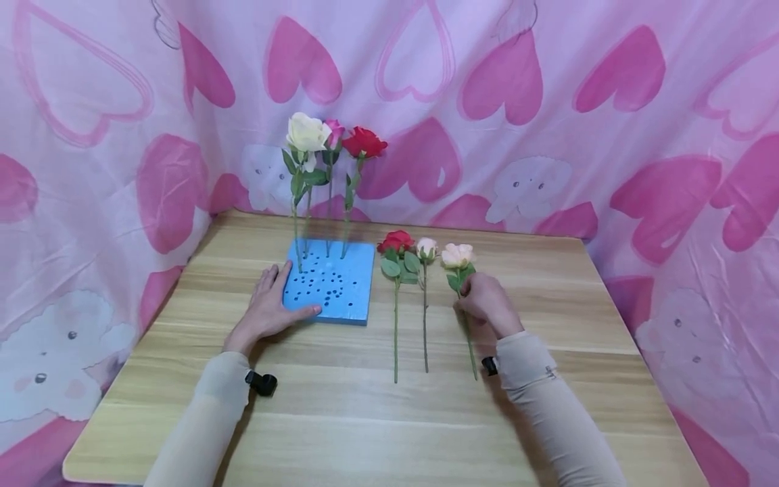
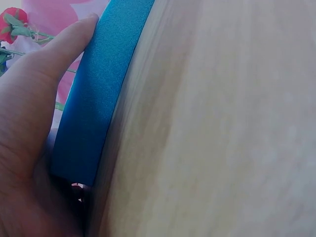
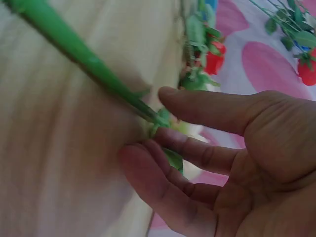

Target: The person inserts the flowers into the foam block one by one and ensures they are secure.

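Observation:
My left hand (image 1: 268, 311) rests against a blue foam block (image 1: 359, 291) pitted with small holes, fingers along its left side. Its thumb (image 2: 74, 42) lies over the block's near edge. My right hand (image 1: 487, 301) is at the stem of a pale pink artificial rose (image 1: 458, 255) lying on the table. In the right wrist view, the thumb and bent fingers stand apart around the green stem (image 3: 94, 61), with a gap showing between them. Upright in the block's back part are a white rose (image 1: 307, 132), a pink rose (image 1: 334, 133) and a red rose (image 1: 365, 142).
Left of my right hand, another red rose (image 1: 397, 241) and a small pale pink rose (image 1: 427, 249) lie with stems toward me. The wooden table (image 1: 365, 433) is bordered by a pink heart-printed curtain (image 1: 566, 135) at the back and sides.

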`<state>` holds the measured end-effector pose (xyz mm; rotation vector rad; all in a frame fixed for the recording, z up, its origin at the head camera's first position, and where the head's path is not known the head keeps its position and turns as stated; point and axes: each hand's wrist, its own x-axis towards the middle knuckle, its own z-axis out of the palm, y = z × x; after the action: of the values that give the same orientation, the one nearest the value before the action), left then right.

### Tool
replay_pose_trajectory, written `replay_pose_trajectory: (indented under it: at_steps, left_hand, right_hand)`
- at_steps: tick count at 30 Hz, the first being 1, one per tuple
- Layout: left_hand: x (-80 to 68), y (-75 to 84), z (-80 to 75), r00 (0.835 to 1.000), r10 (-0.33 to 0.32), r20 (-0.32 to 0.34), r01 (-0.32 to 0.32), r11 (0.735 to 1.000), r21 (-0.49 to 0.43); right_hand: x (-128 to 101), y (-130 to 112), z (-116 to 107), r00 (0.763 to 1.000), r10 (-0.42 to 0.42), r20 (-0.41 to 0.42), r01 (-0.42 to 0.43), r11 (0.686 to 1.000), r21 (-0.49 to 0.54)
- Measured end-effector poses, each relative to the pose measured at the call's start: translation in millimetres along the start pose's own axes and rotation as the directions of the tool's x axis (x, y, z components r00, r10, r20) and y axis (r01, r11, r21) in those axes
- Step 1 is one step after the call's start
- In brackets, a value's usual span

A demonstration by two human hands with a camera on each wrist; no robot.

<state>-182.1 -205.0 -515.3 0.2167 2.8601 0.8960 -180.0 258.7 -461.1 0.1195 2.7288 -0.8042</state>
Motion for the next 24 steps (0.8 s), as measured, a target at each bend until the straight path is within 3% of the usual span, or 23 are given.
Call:
replay_pose_trajectory:
  at_steps: [5,11,15,18,21,24]
  left_hand:
    - [-0.3,1.0,2.8,1.000,0.002,0.001,-0.002,1.000,-0.006]
    - [1.9,1.3,1.7,1.000,0.006,-0.006,-0.006,1.000,-0.003]
    - [2.2,0.3,0.4,1.000,0.003,-0.001,-0.003,1.000,0.005]
    - [2.2,-0.9,0.0,1.000,0.000,0.004,0.000,1.000,0.006]
    - [1.7,-1.7,-0.2,1.000,-0.004,0.006,0.004,1.000,0.004]
    - [1.4,-1.3,-0.1,1.000,-0.002,0.007,0.002,1.000,0.002]
  right_hand:
    - [3,6,5,0.999,-0.033,-0.025,0.032,0.998,-0.047]
    - [4,5,-1,0.999,0.015,0.053,-0.021,0.993,0.118]
    - [2,4,-6,0.998,0.005,0.059,-0.017,0.979,0.205]
    - [1,1,-11,0.997,-0.014,0.082,-0.016,0.934,0.356]
    - [0,-5,-16,0.993,-0.038,0.110,-0.023,0.860,0.510]
    - [-1,-12,-21,0.993,-0.075,0.092,0.008,0.816,0.577]
